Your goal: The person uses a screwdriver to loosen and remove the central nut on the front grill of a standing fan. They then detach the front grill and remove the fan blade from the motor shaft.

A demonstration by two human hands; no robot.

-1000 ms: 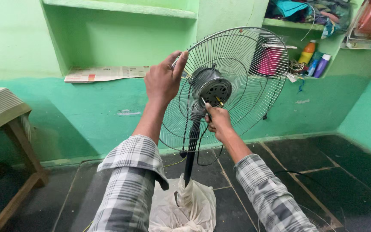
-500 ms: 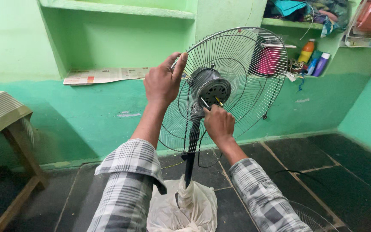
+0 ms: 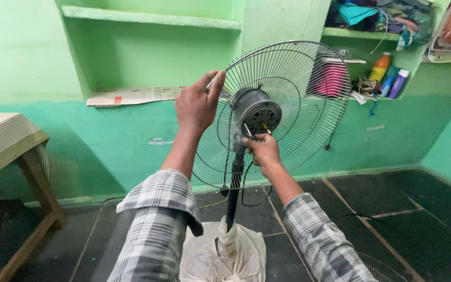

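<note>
Fan grille (image 3: 309,83): shiny metal wire. Motor (image 3: 257,110): dull grey metal. Base bag (image 3: 220,256): thin glossy plastic. Sleeves (image 3: 155,230): checked cloth. Table (image 3: 6,141): wood.

Both arms wear a grey-and-white plaid shirt, dark lines crossing pale squares; left sleeve (image 3: 155,230) rolled above the forearm, its cuff flaring loose; right sleeve (image 3: 322,243) likewise rolled up; left hand (image 3: 197,104) and right hand (image 3: 263,151) bare.

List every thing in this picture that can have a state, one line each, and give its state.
fan guard: upright, blades absent, rim held
fan motor: exposed, bare
left hand: gripping the guard's rim
right hand: holding a tool to the motor
white bag: tied around the stand's base
newspaper: lying flat in the niche
</note>
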